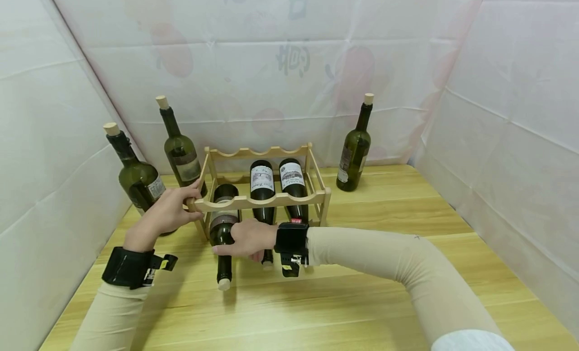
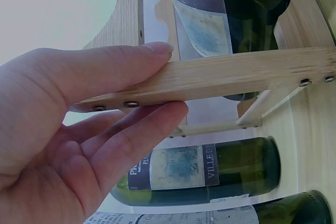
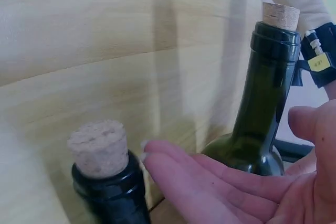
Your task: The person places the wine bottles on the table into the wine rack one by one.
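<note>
In the head view, a pale wooden rack (image 1: 246, 204) with scalloped rails (image 1: 275, 150) stands toward the back edge of the grained tabletop (image 1: 362, 300). Three dark glass bottles (image 1: 262, 193) lie in it, corked necks toward the front edge; the right hand (image 1: 251, 238) is at the leftmost bottle (image 1: 222, 233). Two upright bottles (image 1: 140, 180) stand by the left edge, a lone bottle (image 1: 355, 157) near the back right corner.

In the left wrist view, the left hand (image 2: 47, 140) pinches a smooth rail between thumb and fingertips.

In the right wrist view, the right fingers (image 3: 210, 187) extend straight, thumb apart, beside a glossy neck (image 3: 265, 87) and tapered, crumbly cork (image 3: 281, 16); contact is unclear
</note>
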{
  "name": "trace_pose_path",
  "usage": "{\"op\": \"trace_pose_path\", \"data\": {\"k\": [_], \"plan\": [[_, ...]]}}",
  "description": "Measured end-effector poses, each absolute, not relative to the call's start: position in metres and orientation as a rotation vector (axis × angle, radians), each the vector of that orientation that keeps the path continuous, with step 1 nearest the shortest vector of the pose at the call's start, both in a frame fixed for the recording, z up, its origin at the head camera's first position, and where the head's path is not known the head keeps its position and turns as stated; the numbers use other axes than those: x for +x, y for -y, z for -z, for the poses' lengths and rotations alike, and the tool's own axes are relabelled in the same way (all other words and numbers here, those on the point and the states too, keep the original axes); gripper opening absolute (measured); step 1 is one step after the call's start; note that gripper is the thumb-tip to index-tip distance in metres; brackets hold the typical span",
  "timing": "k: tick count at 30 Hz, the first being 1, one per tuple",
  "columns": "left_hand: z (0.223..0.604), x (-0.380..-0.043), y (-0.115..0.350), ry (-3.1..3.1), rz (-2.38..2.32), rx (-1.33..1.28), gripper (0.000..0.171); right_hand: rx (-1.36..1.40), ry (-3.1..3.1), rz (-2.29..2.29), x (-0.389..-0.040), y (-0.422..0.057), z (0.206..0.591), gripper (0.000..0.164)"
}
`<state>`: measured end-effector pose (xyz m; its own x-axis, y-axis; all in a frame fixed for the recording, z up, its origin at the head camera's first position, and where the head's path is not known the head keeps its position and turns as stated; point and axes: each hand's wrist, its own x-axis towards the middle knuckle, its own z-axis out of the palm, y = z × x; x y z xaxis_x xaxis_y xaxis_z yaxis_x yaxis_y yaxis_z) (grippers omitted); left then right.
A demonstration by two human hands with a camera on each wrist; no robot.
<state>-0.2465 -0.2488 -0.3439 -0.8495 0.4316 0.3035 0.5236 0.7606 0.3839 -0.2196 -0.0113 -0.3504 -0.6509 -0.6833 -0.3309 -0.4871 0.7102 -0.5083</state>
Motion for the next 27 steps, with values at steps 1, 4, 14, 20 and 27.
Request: {"op": "trace_pose_path", "data": {"k": [1, 4, 14, 20, 27], "plan": [[0.344, -0.246, 0.249, 2.762, 0.692, -0.757, 0.022, -0.886, -2.406, 0.520, -0.219, 0.012, 0.350, 0.061], [0.343, -0.246, 0.249, 2.767, 0.695, -0.753, 0.022, -0.854, -2.399, 0.494, -0.219, 0.015, 0.349, 0.058], [0.343, -0.246, 0.249, 2.772, 0.694, -0.746, 0.021, -0.661, -2.252, 0.650, -0.215, 0.017, 0.346, 0.058], [0.344, -0.245, 0.249, 2.777, 0.691, -0.741, 0.021, -0.574, -2.104, 0.874, -0.217, 0.019, 0.354, 0.048], [0.342, -0.244, 0.249, 2.773, 0.689, -0.736, 0.022, -0.471, -1.953, 1.013, -0.224, 0.019, 0.358, 0.033]]}}
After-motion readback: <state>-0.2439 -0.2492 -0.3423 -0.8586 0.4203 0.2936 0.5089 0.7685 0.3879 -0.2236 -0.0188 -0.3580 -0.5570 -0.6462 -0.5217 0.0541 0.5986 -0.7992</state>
